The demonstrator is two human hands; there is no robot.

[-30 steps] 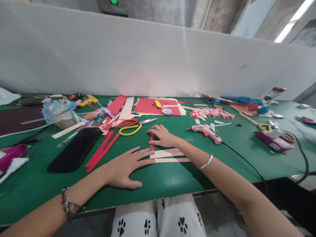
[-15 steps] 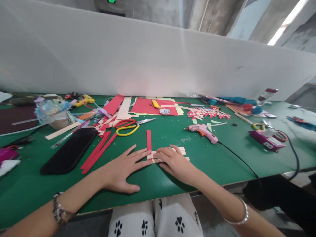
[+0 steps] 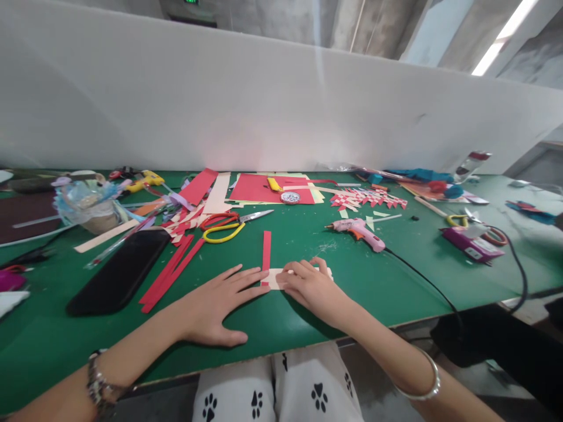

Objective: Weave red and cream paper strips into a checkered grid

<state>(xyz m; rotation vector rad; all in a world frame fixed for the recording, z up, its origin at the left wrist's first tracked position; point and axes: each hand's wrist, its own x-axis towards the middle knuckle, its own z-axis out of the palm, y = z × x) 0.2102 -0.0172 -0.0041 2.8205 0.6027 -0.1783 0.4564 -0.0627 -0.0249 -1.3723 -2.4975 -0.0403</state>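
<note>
My left hand [image 3: 215, 308] lies flat with fingers spread, its fingertips pressing on the left end of some cream paper strips [image 3: 275, 283]. A red paper strip [image 3: 266, 249] stands out away from me at that end, crossing the cream ones, and a small bit of red shows below. My right hand [image 3: 314, 290] has its fingers bent and closed on the cream strips further right, covering much of them. The strips lie close together and their right end pokes out past the fingers.
Orange-and-yellow scissors [image 3: 226, 232] and red strips [image 3: 169, 278] lie left, beside a black phone-like slab [image 3: 121, 272]. A pink glue gun [image 3: 358, 230] with a cord lies right. Behind are red sheets [image 3: 248, 189], a yellow cutter [image 3: 274, 184] and woven red-and-white paper [image 3: 369, 198].
My right fingers have curled more over the cream strips. The strips, fanned apart at the right end before, now lie closer together. My left hand stays flat in place.
</note>
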